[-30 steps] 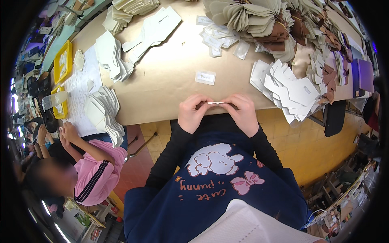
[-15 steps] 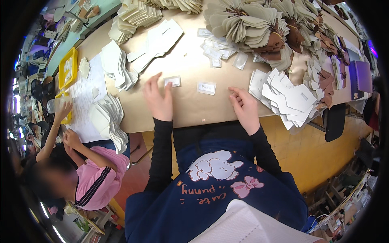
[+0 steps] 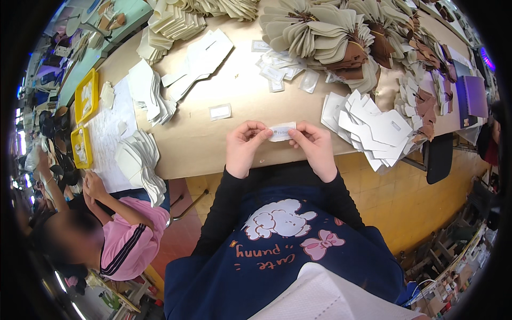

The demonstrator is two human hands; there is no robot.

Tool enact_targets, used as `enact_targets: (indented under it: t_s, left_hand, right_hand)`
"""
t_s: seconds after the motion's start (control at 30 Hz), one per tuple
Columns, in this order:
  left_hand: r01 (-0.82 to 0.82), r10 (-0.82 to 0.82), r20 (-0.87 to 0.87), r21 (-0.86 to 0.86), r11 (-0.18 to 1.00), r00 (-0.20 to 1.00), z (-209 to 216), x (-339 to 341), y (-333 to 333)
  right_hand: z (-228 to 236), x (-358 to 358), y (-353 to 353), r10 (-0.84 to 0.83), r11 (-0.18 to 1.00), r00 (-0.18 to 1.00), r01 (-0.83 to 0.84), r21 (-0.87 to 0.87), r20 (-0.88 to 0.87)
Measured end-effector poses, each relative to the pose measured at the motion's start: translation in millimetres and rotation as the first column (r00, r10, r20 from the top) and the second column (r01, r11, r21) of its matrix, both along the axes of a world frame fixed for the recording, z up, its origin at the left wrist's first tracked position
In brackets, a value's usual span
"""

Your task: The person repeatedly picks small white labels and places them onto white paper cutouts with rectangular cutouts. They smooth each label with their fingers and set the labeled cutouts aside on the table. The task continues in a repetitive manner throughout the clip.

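Note:
Between my two hands a small white printed label (image 3: 281, 132) is stretched out above the table's near edge. My left hand (image 3: 247, 146) pinches its left end with thumb and forefinger. The right end is gripped the same way by my right hand (image 3: 313, 148). A little farther away, to the left, a rectangular label with a pale frame (image 3: 220, 111) lies flat on the brown table covering (image 3: 197, 138). Beyond my hands is a loose heap of similar small labels (image 3: 282, 65).
White cut pieces (image 3: 373, 128) are piled at the right, with bundles of grey and brown pieces (image 3: 330, 37) behind. More white stacks (image 3: 141, 162) lie at the left, near yellow trays (image 3: 86, 96). A person in a pink shirt (image 3: 133, 229) sits at the left.
Both hands have come together and taken hold of the label that lay between them, lifting it off the table. The other person's raised hand has moved to the left.

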State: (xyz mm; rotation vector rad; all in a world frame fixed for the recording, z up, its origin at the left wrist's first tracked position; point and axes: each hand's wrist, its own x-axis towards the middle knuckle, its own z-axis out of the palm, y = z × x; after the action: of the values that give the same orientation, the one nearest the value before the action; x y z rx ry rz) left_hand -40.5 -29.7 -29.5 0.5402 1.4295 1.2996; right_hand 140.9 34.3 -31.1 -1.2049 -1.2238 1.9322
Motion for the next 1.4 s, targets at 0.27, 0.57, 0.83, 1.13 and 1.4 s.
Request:
enact_targets:
  t_s: [0.27,0.57,0.83,1.13,1.4]
  left_hand:
    - [-0.057,0.051,0.122,0.046,0.997,0.991,31,8,2]
    - [0.163,-0.172,0.142,0.074,0.984,0.975,31,10,1]
    - [0.125,-0.116,-0.094,0.098,0.987,0.989,28,15,5]
    - [0.131,-0.031,-0.516,0.157,0.979,0.856,32,28,9]
    - [0.175,-0.027,-0.681,0.150,0.973,0.732,39,40,12]
  right_hand:
    - [25,-1,-5,-0.121,0.991,0.967,0.131,0.027,-0.224]
    - [32,9,7,-0.174,0.981,0.973,0.184,0.056,-0.152]
    - [39,-5,2,-0.304,0.474,0.947,0.052,0.879,0.108]
    - [22,-11,3,-0.221,0.479,0.960,-0.044,0.877,0.169]
    - [17,-9,2,-0.275,0.511,0.943,-0.022,0.859,0.188]
